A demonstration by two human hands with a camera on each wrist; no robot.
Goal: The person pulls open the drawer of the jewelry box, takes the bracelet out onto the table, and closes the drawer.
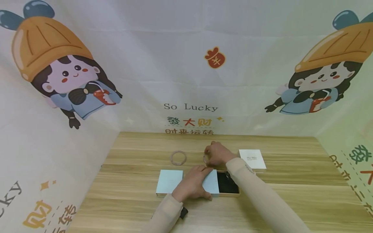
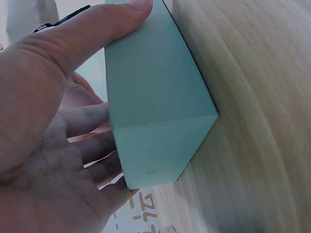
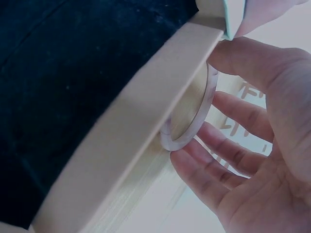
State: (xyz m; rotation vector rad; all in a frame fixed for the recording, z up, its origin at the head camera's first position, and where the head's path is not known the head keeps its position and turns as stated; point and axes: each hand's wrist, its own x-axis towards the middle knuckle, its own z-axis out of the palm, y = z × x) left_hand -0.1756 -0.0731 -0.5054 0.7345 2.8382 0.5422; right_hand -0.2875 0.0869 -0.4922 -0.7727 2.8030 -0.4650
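Note:
With thumb and fingers on opposite sides, my left hand (image 1: 196, 183) grips the pale blue sleeve of a slide-out box (image 1: 212, 183). Its tray (image 1: 228, 183), lined in black, sticks out to the right of the sleeve. In the left wrist view, the thumb lies along one side of the box (image 2: 155, 82). Just beyond the tray, my right hand (image 1: 218, 153) holds a pale, translucent bangle (image 3: 183, 141) by its outer edge, thumb at one end and fingertips along it. The tray wall partly hides this bangle in the right wrist view.
A second bangle (image 1: 178, 158) lies on the wooden table (image 1: 131, 181), left of the right hand. Another pale blue box (image 1: 170, 181) sits left of the gripped one. A white box (image 1: 252, 159) with small print stands at the right, near the right forearm. Printed cloth walls surround the table.

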